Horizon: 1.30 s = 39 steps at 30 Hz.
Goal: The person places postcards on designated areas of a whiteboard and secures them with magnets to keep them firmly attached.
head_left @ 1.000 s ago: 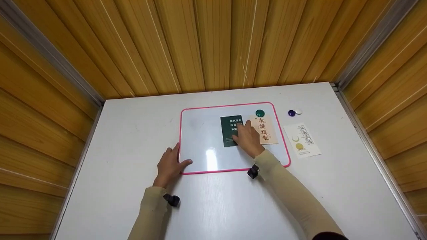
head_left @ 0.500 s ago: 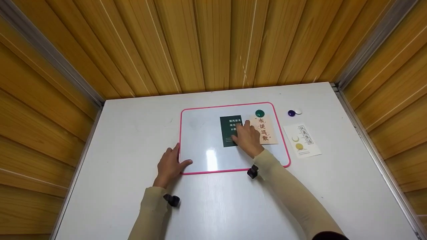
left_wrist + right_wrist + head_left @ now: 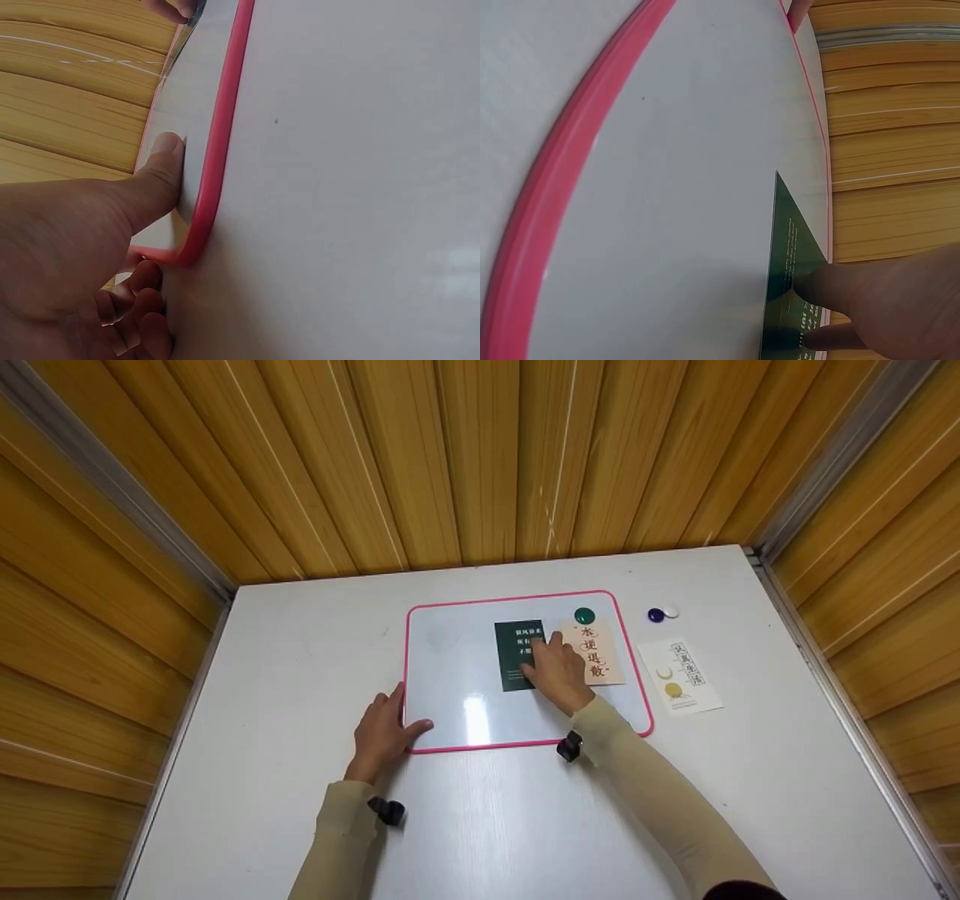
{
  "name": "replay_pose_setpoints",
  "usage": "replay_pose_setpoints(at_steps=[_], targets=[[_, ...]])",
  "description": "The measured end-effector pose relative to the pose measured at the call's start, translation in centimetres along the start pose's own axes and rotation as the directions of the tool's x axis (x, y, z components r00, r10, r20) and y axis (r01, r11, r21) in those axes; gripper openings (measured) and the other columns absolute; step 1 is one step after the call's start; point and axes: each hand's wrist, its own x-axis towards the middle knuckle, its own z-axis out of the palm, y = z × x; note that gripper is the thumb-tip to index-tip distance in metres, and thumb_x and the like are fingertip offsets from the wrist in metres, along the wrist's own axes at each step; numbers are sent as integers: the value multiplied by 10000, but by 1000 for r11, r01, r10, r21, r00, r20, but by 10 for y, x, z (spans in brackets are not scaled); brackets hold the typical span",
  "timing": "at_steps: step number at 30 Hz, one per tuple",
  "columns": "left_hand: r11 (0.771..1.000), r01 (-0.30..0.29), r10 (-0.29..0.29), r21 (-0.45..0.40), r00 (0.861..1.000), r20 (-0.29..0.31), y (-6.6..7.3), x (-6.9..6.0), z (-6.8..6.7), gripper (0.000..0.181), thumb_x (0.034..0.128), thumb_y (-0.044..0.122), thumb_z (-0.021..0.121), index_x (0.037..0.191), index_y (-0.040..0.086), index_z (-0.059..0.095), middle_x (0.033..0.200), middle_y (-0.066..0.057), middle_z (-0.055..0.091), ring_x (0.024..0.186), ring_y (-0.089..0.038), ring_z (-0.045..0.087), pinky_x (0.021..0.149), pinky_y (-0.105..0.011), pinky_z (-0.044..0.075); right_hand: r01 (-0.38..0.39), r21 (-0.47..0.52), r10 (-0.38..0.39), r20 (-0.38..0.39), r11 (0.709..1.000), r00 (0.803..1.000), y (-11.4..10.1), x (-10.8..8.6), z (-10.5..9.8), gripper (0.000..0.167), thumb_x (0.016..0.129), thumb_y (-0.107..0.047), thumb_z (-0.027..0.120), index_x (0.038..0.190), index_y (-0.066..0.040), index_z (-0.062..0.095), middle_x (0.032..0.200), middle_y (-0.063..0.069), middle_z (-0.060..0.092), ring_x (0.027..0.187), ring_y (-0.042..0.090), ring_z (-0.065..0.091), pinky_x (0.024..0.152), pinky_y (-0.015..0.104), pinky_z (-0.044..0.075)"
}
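Observation:
A whiteboard with a pink frame lies on the white table. My left hand holds its lower left corner, thumb over the frame and fingers along the outer edge; in the left wrist view the fingertips are bent beside the corner. My right hand rests on a dark green card with white writing, thumb and fingertips touching its right part and hiding some print. Right of that hand, a peach card with brown characters lies on the board. A round green magnet overlaps its top edge.
A white card with a yellow drawing lies on the table right of the board. Behind it are a dark blue round magnet and a white one, side by side. Yellow wood-look walls enclose the table's back and sides.

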Motion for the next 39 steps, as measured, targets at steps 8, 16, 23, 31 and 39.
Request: replay_pose_setpoints(at_steps=[8,16,23,31,39], targets=[[1000,-8,8,-8,1000,-4,0,0,0,964,822,431,859,1580,61,392,1063,-150,576,898,-260,526,839,-470,503,19,20,-19,-7,1000,1000,1,0,-2,459,962,-276,742,1310,7,640,1123,230,594,921,350,636,803,497,550],[1000,-9,9,-10,1000,-6,0,0,0,966,822,430,860,1579,55,391,995,-117,547,873,-248,502,811,-446,472,24,31,-24,-9,999,1000,2,0,-4,439,965,-265,736,1297,9,648,1105,226,600,913,345,633,758,498,545],[1000,0,0,-10,1000,0,0,0,1,966,825,429,858,1585,69,384,1003,-121,553,877,-250,510,825,-452,491,37,19,-37,-39,999,999,5,4,-8,428,974,-281,723,1307,-20,659,1111,207,619,926,342,612,764,505,514],[1000,2,-2,-2,1000,3,-1,0,1,974,830,436,852,1594,78,366,1060,-137,571,912,-260,522,863,-470,504,50,6,-49,-86,999,995,13,8,-12,448,969,-309,726,1329,-51,663,1194,209,621,1026,366,592,854,548,498],[1000,-7,7,-6,1000,-2,-1,0,1,970,826,439,852,1585,61,380,1041,-140,566,889,-261,513,818,-469,491,70,-53,-77,-126,996,989,21,12,-14,441,968,-338,720,1307,-59,684,1175,197,638,1011,357,590,858,510,498]])
